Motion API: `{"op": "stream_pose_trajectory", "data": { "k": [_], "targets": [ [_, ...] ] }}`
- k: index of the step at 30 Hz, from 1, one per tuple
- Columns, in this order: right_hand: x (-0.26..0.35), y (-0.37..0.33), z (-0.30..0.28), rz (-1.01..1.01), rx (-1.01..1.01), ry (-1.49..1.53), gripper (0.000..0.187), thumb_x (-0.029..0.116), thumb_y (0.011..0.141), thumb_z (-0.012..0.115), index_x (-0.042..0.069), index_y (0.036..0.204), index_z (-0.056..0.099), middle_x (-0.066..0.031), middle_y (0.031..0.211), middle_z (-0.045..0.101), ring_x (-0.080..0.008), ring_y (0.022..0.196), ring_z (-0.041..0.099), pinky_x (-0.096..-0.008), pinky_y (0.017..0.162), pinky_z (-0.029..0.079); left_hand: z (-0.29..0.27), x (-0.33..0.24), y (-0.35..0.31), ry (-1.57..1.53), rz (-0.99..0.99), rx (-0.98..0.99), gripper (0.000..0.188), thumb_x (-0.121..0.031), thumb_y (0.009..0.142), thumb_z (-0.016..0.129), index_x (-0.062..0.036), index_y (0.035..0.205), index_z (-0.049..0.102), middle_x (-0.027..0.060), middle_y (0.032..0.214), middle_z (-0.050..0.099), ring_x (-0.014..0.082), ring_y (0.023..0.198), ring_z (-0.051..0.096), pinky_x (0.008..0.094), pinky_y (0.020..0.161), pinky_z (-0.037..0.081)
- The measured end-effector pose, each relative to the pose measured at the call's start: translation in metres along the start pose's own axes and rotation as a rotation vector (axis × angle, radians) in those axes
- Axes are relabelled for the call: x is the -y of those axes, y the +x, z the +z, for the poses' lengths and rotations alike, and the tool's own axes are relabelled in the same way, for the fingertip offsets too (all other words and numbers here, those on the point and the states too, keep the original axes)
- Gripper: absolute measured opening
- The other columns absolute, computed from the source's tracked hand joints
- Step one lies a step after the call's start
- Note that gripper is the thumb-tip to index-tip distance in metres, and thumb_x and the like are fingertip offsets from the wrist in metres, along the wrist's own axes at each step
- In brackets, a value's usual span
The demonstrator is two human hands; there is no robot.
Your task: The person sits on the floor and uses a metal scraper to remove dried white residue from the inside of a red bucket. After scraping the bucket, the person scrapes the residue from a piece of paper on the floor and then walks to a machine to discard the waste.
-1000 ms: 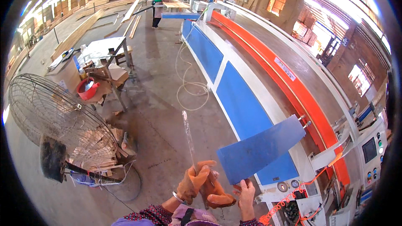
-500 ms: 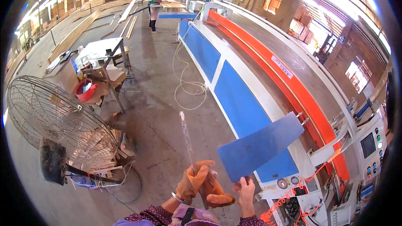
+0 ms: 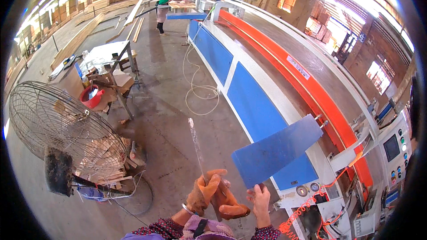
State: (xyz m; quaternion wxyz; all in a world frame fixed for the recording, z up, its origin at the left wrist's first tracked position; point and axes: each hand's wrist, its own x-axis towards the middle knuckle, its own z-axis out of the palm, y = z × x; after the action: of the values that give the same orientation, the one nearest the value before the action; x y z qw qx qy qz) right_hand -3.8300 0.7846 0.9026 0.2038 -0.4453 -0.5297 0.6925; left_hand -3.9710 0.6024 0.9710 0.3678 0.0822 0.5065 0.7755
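Observation:
My left hand (image 3: 204,195) wears an orange-brown work glove and is closed around a long, narrow, worn strip (image 3: 195,140), which points up and away from me. A loose orange-brown glove (image 3: 232,210) seems to be bunched in the same grip, its fingers drooping to the right. My right hand (image 3: 260,202) is bare, with its fingers curled in by the thumb, just below the lower edge of a blue panel (image 3: 278,151) on the machine. I cannot tell whether it touches that edge or what the fingers hold.
A long white, blue and orange machine (image 3: 255,98) runs along the right, with a control panel (image 3: 393,153) and a coiled red air hose (image 3: 302,209). At left stand a caged fan (image 3: 62,120), wood offcuts (image 3: 100,160) and a cluttered table (image 3: 106,53). A person (image 3: 163,9) works far ahead.
The view has shifted slightly, and the blue panel sits a little higher against my right hand. My left hand keeps its hold on the strip.

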Motion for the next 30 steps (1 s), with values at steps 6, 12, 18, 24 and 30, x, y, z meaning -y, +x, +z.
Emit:
{"op": "stream_pose_trajectory", "data": {
  "k": [6,12,18,24,30],
  "targets": [
    [0.000,-0.001,0.000,-0.010,0.010,-0.018,0.033,0.019,0.096,0.054,0.004,0.125,0.052,-0.0028,0.108,0.060,-0.0178,0.081,0.064,-0.0332,0.062,0.054,0.005,-0.008,-0.006,0.014,-0.038,-0.003,0.032,-0.021,0.098,0.049,-0.0025,0.122,0.060,0.0087,0.092,0.069,0.0151,0.083,0.065,0.0292,0.077,0.053],
    [0.000,0.000,0.001,-0.005,0.028,-0.019,0.034,0.017,0.095,0.054,0.004,0.127,0.051,-0.0031,0.109,0.060,-0.0180,0.081,0.064,-0.0330,0.062,0.054,0.004,-0.005,-0.008,0.021,-0.014,0.002,0.032,-0.020,0.098,0.049,-0.0027,0.122,0.060,0.0088,0.091,0.069,0.0147,0.083,0.065,0.0294,0.077,0.053],
    [0.001,-0.001,0.002,0.000,0.005,-0.019,0.033,0.016,0.095,0.054,0.003,0.126,0.051,-0.0035,0.108,0.060,-0.0183,0.081,0.064,-0.0330,0.062,0.054,0.005,-0.001,-0.008,0.005,0.002,0.013,0.032,-0.020,0.098,0.048,-0.0024,0.121,0.061,0.0094,0.091,0.069,0.0153,0.084,0.064,0.0297,0.079,0.053],
    [0.001,-0.001,0.003,-0.017,0.009,-0.016,0.032,0.015,0.095,0.055,0.002,0.124,0.052,-0.0050,0.107,0.061,-0.0186,0.080,0.064,-0.0334,0.061,0.054,0.005,0.000,-0.006,-0.018,0.010,0.014,0.030,-0.019,0.098,0.048,-0.0026,0.121,0.061,0.0091,0.091,0.069,0.0155,0.084,0.064,0.0295,0.079,0.053],
    [0.004,-0.001,0.001,-0.003,-0.017,-0.004,0.031,0.013,0.092,0.058,0.000,0.120,0.054,-0.0052,0.102,0.062,-0.0168,0.080,0.065,-0.0302,0.062,0.053,0.004,0.004,0.006,-0.016,-0.020,0.035,0.030,-0.018,0.098,0.048,-0.0028,0.120,0.061,0.0083,0.090,0.069,0.0151,0.083,0.064,0.0289,0.078,0.052]
  ]
}}
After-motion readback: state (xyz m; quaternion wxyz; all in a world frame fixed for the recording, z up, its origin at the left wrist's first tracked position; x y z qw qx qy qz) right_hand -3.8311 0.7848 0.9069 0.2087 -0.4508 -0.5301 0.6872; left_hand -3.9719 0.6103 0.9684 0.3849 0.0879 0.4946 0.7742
